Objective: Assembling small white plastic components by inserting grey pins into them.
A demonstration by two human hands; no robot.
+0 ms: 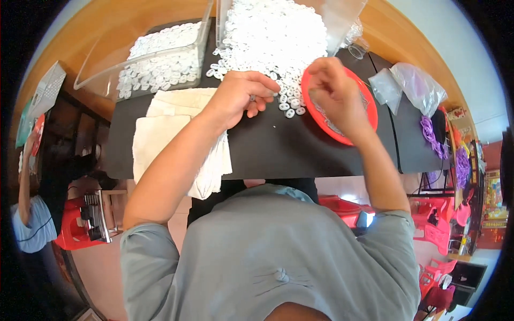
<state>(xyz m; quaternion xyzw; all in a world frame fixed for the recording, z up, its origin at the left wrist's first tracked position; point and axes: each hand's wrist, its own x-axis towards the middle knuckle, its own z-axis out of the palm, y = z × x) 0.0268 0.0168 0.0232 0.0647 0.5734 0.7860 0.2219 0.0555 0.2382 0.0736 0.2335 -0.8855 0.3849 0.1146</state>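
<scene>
A big heap of small white plastic rings lies on the black table. My left hand rests at the heap's near edge, fingers curled around one small white ring. My right hand hovers over a red round tray that holds small clear pieces; its fingers are pinched together, and what they hold is hidden.
A clear plastic bin with more white rings stands at the back left. A folded white cloth lies under my left forearm. Clear plastic bags and purple pieces sit right. Red stools stand below; another person is at left.
</scene>
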